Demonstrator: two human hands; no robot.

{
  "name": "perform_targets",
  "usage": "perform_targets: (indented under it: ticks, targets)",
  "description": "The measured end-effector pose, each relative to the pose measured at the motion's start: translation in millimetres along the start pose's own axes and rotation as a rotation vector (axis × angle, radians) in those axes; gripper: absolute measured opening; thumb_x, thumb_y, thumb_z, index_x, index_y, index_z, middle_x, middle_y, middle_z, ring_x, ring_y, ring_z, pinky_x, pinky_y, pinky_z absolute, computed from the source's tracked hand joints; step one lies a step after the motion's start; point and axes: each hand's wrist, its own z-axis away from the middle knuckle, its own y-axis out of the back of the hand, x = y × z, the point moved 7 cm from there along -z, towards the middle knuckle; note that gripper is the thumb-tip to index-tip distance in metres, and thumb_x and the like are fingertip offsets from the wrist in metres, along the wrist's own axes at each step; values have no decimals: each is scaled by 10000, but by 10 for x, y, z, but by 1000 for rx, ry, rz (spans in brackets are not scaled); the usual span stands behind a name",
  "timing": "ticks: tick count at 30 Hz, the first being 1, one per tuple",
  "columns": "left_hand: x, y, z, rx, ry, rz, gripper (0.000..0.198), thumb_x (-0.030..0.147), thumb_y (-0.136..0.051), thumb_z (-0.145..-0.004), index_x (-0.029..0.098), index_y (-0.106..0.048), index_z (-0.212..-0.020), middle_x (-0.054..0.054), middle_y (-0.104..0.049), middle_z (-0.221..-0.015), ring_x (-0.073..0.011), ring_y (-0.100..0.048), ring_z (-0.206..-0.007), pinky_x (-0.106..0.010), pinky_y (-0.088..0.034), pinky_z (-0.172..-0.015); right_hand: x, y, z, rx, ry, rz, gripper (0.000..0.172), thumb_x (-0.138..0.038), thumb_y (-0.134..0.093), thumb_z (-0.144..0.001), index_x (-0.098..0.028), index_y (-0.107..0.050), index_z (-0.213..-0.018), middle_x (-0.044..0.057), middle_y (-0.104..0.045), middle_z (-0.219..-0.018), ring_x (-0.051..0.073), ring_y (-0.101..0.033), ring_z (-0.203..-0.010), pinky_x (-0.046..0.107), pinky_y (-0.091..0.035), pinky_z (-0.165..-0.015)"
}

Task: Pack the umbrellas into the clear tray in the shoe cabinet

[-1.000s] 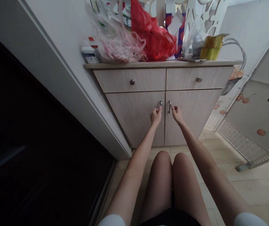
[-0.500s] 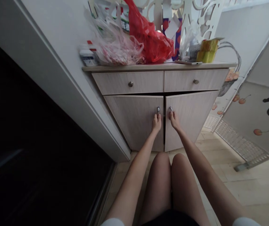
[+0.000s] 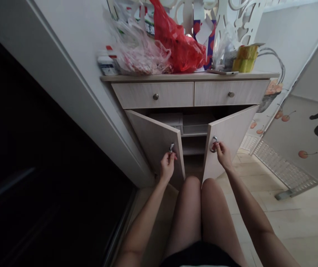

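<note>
Both cabinet doors now stand swung apart, where a second ago they were shut; your left hand pinches the left door's handle, your right hand grips the right door's handle, baring the shelves.

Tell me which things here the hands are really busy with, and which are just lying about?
In hand:
left hand on the left door's handle
right hand on the right door's handle
both cabinet doors, left door and right door, swung partly open

Lying about:
red bag
clear plastic bag
yellow packets
two shut drawers
</note>
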Motion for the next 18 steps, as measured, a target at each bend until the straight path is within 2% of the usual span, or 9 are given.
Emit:
perform_targets:
  ticks: [4, 9, 18]
  targets:
    - [95, 259, 120, 66, -18, 7, 488, 672, -623, -768, 191, -606, -687, -9, -601, -583, -135, -570, -583, -244, -465, -600, -6, 294, 184, 27, -30, 31, 487, -656, -437, -921, -203, -615, -889, 39, -657, -745, 182, -596, -699, 307, -464, -669]
    - [113, 609, 267, 167, 6, 12, 513, 696, -656, -721, 184, -627, -711, -15, -623, -587, -139, -587, -569, -249, -493, -593, -4, 674, 386, 45, -39, 68, 477, -648, -444, -925, -207, -627, -919, 32, -655, -751, 191, -606, -733, 336, -480, -730]
    - [70, 1537, 471, 398, 37, -136, 537, 705, -670, -654, 172, -630, -708, -15, -632, -635, -134, -569, -590, -229, -466, -557, -31, 1170, 602, 104, -74, 131, 516, -700, -458, -888, -215, -633, -871, 23, -636, -715, 193, -598, -716, 351, -501, -727]
